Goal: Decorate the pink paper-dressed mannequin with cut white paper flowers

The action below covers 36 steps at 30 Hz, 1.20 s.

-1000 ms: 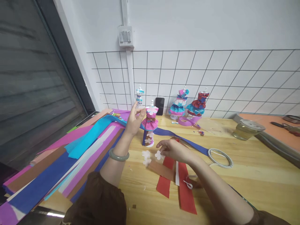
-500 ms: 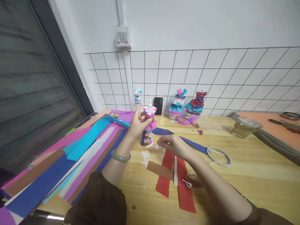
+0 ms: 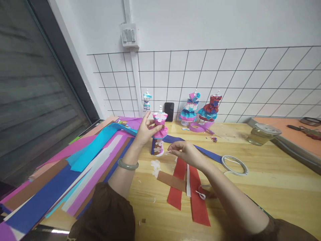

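Note:
My left hand [image 3: 145,130] is closed round the waist of a miniature dress form [image 3: 159,123], which stands upright on the table. It wears a pink bodice with a pale flower on the chest, a short pink ruffle, and a lower skirt of brown and navy dotted with pale flowers. Just to its right, my right hand [image 3: 184,152] pinches a small pale flower cutout [image 3: 167,153], held apart from the skirt and seen nearly edge-on. Below the form lie more white flower cutouts [image 3: 155,164], beside a brown strip [image 3: 172,180] crossing red strips [image 3: 180,167].
Long coloured crepe strips [image 3: 47,182] cover the left side. Dressed miniature forms [image 3: 190,109] and a phone [image 3: 169,111] stand by the wall. A tape roll [image 3: 235,165] lies right, near a lidded glass container [image 3: 263,134]. Scissors [image 3: 304,130] rest on an orange surface.
The pinched flower has turned from facing me to nearly edge-on, and my right hand has shifted slightly left toward the skirt. My left hand keeps its hold on the dress form.

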Motion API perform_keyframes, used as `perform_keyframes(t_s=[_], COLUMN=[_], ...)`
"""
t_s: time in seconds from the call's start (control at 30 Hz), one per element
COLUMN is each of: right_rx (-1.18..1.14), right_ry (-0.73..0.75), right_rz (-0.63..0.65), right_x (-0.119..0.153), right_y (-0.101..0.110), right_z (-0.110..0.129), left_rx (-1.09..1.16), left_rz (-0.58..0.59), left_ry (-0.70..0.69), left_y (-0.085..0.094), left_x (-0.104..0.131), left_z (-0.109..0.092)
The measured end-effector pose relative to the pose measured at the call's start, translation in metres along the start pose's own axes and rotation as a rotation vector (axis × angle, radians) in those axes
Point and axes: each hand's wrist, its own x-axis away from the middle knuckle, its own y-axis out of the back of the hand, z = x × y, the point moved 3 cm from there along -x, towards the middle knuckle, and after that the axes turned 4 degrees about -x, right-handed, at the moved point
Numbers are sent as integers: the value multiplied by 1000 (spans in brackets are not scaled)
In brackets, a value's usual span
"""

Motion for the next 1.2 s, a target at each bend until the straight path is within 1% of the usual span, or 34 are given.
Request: perform_keyframes(t_s=[0.2, 0.27, 0.5, 0.7, 0.83, 0.93, 1.0, 1.1, 1.2], right_rx=[29, 36, 41, 19, -74, -196, -294, -443, -559], right_ry=[-10, -10, 2, 1, -25, -47, -30, 7, 6], right_rz=[28, 26, 29, -9, -30, -52, -73, -129, -222], right_x=[-1, -1, 0, -1, -2, -2, -2, -1, 0], right_y=[-1, -1, -2, 0, 3, 7, 10, 15, 18], right_z=[-2, -2, 0, -2, -5, -4, -3, 0, 4], left_rx=[-9, -27, -20, 2, 25, 23, 26, 50, 59], left_rz=[159, 193, 169, 164, 158, 171, 191, 226, 262], left_ry=[-50, -64, -49, -52, -27, -8, -12, -22, -18], left_y=[0, -1, -4, -3, -1, 0, 0, -1, -5], left_x=[5, 6, 5, 4, 4, 4, 4, 5, 8], left_z=[-1, -1, 3, 6, 6, 4, 2, -2, -8])
